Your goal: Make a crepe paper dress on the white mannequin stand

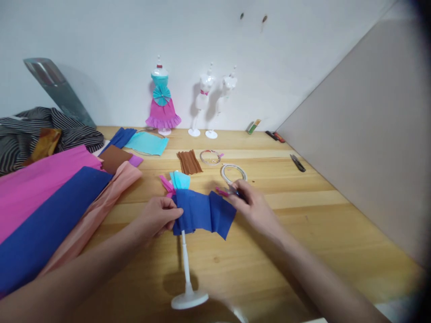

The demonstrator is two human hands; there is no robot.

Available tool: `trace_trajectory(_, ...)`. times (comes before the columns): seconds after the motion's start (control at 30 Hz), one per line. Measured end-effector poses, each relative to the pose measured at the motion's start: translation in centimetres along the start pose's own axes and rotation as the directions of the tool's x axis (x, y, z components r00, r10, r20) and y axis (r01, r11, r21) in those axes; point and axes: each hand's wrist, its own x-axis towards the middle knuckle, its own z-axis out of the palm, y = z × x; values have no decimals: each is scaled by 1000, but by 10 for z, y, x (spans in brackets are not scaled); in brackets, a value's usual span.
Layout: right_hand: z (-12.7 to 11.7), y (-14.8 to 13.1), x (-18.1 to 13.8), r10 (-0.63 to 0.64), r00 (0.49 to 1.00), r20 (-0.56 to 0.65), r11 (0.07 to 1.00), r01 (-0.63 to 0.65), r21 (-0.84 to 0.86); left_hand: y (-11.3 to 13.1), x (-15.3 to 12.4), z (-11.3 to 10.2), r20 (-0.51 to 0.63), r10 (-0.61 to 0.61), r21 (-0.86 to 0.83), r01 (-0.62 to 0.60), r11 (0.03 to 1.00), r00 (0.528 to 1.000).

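My left hand (164, 215) is closed, pinching a pleated strip of blue crepe paper (200, 211) against a small dress form. The form's white stand (186, 264) shows below, tilted toward me. Light-blue paper (181, 180) and a pink piece (166, 185) cover its upper part; the blue strip hides its waist. From there the strip's loose end spreads out to the right. My right hand (254, 204), just past that end, has its fingers closed around a small pink and dark tool (232, 191). Its exact kind is partly hidden by the fingers.
Rolls of pink, blue and peach paper (90, 215) lie at left, near striped cloth (74, 128). A dressed form (163, 110) and two white ones stand by the wall. Pleated brown paper (190, 162), two rings (234, 167) and a cutter (297, 163) lie beyond my hands.
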Motion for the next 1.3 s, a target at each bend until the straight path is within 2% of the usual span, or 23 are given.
trace_trajectory(0.2, 34, -30, 33, -132, 970, 205, 978, 94, 184, 0, 1, 0, -19, 24, 38, -23, 999, 1000)
trace_trajectory(0.4, 59, -39, 58, -248, 927, 280, 958, 192, 211, 9, 2, 3, -70, 12, 104, -5, 995, 997)
trace_trajectory(0.53, 61, -43, 62, -283, 910, 303, 949, 221, 225, 11, 0, 2, -71, 15, 121, -6, 993, 997)
trace_trajectory(0.73, 59, -46, 61, -300, 901, 315, 944, 233, 235, 6, -1, -9, -23, 13, 19, -12, 1000, 1000)
trace_trajectory(1.1, 57, -39, 63, -280, 895, 348, 953, 214, 215, 13, 15, -11, -104, 132, 133, -118, 984, 986)
trace_trajectory(1.3, 55, -39, 63, -274, 895, 351, 955, 212, 206, 16, 23, -14, -74, 142, 137, -131, 982, 987)
